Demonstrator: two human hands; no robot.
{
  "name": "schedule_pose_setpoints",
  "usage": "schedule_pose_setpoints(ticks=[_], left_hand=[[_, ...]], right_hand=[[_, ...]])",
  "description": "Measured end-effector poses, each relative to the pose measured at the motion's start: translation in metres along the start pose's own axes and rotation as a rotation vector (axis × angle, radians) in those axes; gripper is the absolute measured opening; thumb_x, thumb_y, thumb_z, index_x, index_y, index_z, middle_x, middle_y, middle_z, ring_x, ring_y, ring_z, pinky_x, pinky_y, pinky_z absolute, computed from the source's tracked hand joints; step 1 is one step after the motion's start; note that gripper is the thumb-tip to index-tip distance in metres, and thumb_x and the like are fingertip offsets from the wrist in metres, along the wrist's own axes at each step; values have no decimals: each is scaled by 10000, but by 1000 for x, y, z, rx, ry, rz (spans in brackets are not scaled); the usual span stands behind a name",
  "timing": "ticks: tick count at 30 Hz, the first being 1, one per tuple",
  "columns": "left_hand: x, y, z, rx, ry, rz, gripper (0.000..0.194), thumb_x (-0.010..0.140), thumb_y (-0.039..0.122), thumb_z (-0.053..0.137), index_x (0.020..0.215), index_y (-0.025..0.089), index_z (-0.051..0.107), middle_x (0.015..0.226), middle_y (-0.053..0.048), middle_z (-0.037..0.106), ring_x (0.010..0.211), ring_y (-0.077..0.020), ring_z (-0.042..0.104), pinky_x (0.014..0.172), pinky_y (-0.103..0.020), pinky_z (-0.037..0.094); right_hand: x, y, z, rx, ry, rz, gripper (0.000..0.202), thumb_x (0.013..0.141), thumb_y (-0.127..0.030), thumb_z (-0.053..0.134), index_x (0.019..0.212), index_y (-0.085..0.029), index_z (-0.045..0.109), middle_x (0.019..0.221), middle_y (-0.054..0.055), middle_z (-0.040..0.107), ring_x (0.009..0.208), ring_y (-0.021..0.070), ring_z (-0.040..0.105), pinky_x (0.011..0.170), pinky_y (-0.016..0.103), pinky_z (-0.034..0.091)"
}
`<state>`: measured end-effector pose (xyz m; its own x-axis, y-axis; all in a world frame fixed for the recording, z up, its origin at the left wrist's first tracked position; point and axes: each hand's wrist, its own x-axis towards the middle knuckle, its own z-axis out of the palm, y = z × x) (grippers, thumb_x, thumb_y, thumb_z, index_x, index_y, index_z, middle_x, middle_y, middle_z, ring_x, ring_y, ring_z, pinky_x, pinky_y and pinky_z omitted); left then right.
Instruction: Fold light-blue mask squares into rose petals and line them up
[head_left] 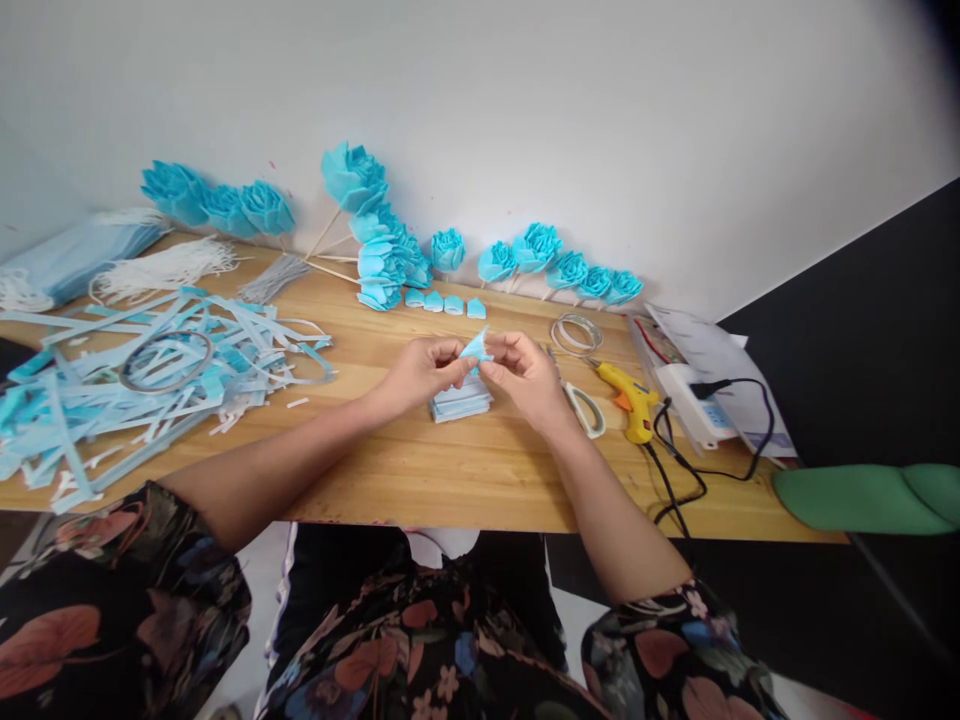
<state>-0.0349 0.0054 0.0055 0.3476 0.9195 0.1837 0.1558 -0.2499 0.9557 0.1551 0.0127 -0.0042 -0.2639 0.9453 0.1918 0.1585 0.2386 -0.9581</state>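
Observation:
A small light-blue folded piece (pixel 477 348) is held up between my two hands over the wooden table. My left hand (pixel 427 374) pinches its left side between thumb and fingers. From the right, my right hand (pixel 523 372) grips it the same way, thumb tips close together. Directly below lies a stack of pale blue sheets (pixel 460 402), partly hidden by the hands. Behind, a short row of small folded blue pieces (pixel 453 304) rests on the table.
Blue flowers on sticks (pixel 537 247) line the wall. Blue and white strips (pixel 150 375) pile up at the left. To the right are scissors (pixel 586 408), a tape roll (pixel 576 334), a yellow glue gun (pixel 632 400) with black cable, and a white power strip (pixel 694 405).

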Motion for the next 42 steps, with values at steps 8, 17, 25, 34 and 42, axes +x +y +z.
schedule_pose_setpoints(ticks=[8, 17, 25, 34, 42], left_hand=[[0, -4, -1, -5, -23, 29, 325, 869, 396, 571, 649, 157, 546, 585, 11, 548, 523, -75, 459, 505, -198, 349], [1, -3, -1, -86, -39, -27, 357, 850, 465, 620, 676, 156, 575, 572, 5, 557, 508, -75, 475, 485, -196, 359], [2, -4, 0, -112, -28, -41, 308, 829, 413, 655, 684, 150, 585, 567, 11, 563, 497, -66, 466, 482, -193, 352], [2, -2, 0, -141, -24, -70, 306, 837, 396, 662, 674, 151, 579, 560, 15, 562, 488, -68, 475, 491, -201, 376], [2, 0, -1, -145, -15, -86, 258, 818, 335, 669, 677, 146, 567, 565, 19, 561, 495, -59, 475, 488, -179, 365]], right_hand=[[-1, -8, 1, 18, -18, 17, 582, 769, -362, 738, 1302, -242, 540, 728, -49, 595, 654, 116, 539, 622, 260, 427], [-2, -6, 0, -12, -30, 20, 581, 768, -341, 735, 1310, -230, 558, 703, -60, 557, 637, 106, 503, 605, 252, 408], [-2, -3, 0, -13, -49, 12, 521, 786, -346, 717, 1281, -237, 597, 797, -22, 640, 730, 129, 586, 682, 266, 475], [-2, 2, 1, -6, -83, -2, 482, 824, -377, 694, 1275, -227, 611, 934, 24, 713, 847, 161, 642, 779, 295, 506], [-3, 4, 2, -50, -62, 6, 465, 828, -412, 678, 1240, -200, 636, 988, 47, 710, 890, 177, 642, 822, 320, 503]])
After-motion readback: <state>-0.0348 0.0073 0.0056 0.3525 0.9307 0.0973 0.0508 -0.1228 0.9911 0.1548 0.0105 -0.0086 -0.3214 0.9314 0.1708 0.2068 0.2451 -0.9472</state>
